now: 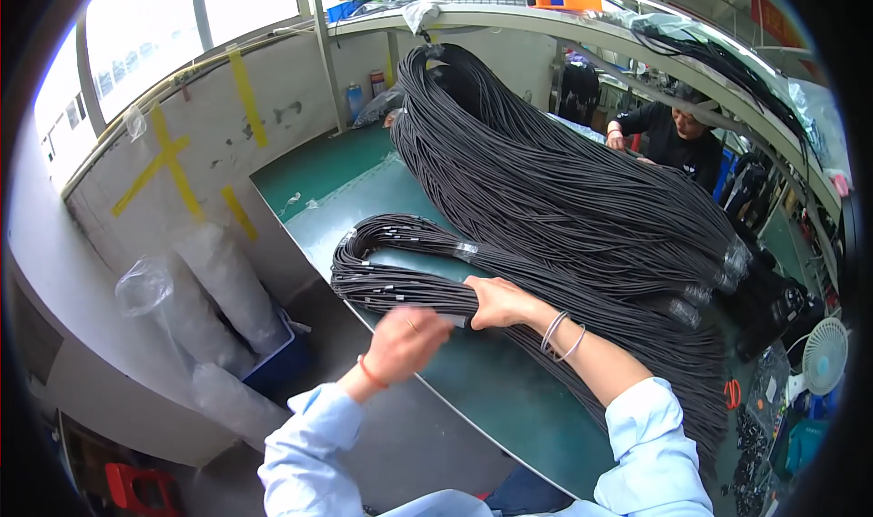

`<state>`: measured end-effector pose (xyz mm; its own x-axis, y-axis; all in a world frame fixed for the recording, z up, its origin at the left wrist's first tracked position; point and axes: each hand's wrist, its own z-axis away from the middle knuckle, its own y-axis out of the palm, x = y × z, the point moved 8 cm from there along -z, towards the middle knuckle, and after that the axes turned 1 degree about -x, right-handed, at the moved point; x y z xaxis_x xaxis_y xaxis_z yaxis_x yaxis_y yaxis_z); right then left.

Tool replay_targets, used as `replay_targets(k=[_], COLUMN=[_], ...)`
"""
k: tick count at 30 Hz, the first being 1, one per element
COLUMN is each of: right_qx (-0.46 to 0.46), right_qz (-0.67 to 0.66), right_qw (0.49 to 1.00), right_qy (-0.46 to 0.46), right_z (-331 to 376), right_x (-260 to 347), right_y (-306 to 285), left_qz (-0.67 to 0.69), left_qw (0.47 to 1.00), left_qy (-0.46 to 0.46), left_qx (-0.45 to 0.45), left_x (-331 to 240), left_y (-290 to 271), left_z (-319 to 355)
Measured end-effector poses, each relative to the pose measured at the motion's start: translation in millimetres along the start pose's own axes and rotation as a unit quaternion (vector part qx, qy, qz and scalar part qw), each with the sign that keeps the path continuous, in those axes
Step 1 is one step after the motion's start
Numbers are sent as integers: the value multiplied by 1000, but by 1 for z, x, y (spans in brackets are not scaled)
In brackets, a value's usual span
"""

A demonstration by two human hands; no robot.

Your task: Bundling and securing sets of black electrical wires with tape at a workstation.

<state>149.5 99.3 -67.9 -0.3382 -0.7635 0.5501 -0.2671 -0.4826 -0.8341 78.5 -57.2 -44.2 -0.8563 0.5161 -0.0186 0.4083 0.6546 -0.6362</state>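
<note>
A looped bundle of thin black cables [400, 282] with small pale tags lies on the green table, and clear wrap binds its far strand. My right hand [500, 303] is closed around the near strand of this bundle. Just left of it, my left hand [407, 342] is at the table's edge, slightly blurred, its fingers curled together. A short pale, shiny strip [455, 320] shows on the cables between my hands. Whatever the left fingers pinch is hidden.
A thick hank of black cables [546, 171] hangs from the shelf [509, 15] and spreads over the green table [314, 185]. Clear bags [232, 290] stand in a blue bin at left. A small fan [826, 353] and red scissors [733, 392] are right. Another person [682, 140] works beyond.
</note>
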Motion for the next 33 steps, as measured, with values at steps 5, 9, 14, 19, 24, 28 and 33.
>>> replay_targets(k=[5,9,14,19,24,28,33], right_qx=[179,238,72,-62,-100,51,162], right_qz=[-247,-363,7,182,215,91,-95], right_qw=[950,898,997,981,971,995,982], right_qy=[68,75,-2,-12,-30,8,1], right_z=[-9,-3,-7,16,20,14,0], right_x=[-9,7,-10,26,50,5,2], right_y=[29,48,30,27,17,19,17], left_qz=[-51,-56,-71,123,210,-193,-14], left_qw=[991,994,995,933,808,978,995], left_qy=[-62,-80,58,-334,-263,-72,-50], left_qx=[103,54,35,50,484,35,84], left_x=[-4,2,-20,120,137,63,-9], left_y=[18,17,1,42,132,46,19], left_z=[25,31,2,-63,-14,-69,13])
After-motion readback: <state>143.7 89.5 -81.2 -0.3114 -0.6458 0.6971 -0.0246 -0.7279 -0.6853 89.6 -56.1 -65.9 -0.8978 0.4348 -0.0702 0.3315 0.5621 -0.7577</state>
